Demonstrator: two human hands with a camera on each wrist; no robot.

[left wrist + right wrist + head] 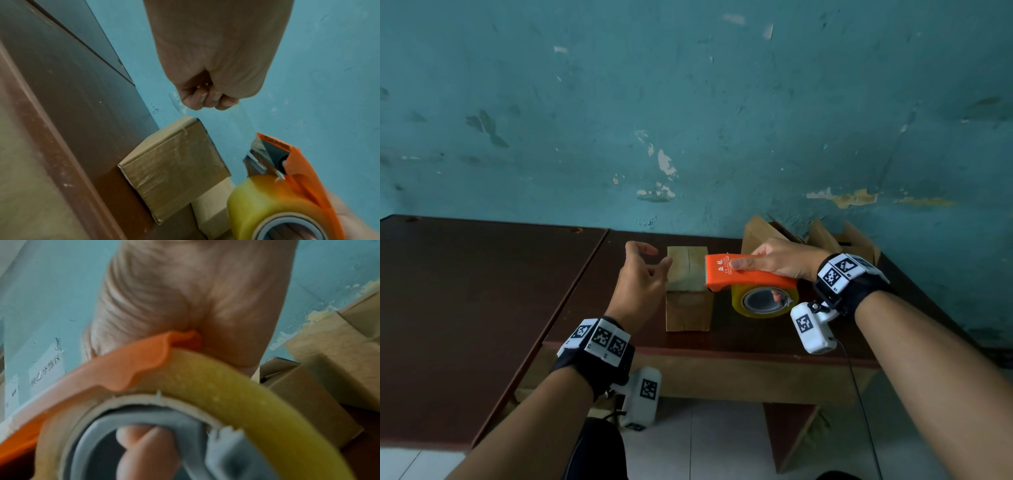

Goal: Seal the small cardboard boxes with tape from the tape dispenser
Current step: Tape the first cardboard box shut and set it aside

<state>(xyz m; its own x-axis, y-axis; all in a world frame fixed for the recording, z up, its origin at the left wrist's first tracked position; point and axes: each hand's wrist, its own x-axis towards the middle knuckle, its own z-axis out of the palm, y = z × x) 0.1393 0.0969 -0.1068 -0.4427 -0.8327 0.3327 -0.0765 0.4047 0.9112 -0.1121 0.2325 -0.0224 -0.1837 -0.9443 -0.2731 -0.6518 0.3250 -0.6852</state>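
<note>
A: Position check. Small cardboard box [687, 291] sits on the dark wooden table [482, 308], near the front edge, already showing glossy tape across top and near face. More open boxes [825, 236] stacked against the wall behind the right hand.

B: Hands?

A: Right hand [780, 262] grips the orange tape dispenser [743, 274]: thumb laid flat along the top shell, fingers hooked through the core of the yellowish tape roll [765, 299]. Serrated cutter edge sits right at the box's right top edge. Left hand [643, 279] hovers at the box's left side. From the head view its fingers look loosely curled; the left wrist view shows fingertips [207, 101] bunched, maybe pinching a clear tape end. Cannot tell for sure.

B: Handling notes?

A: Judgement only. Box looks light and thin-walled, likely to slide or dent under the dispenser's drag, so brace it at the side walls or press flat on the lid, away from the seam. Dispenser is rigid plastic, best held as now, keeping fingers clear of the teeth. Loose tape is floppy and sticks to itself.
</note>
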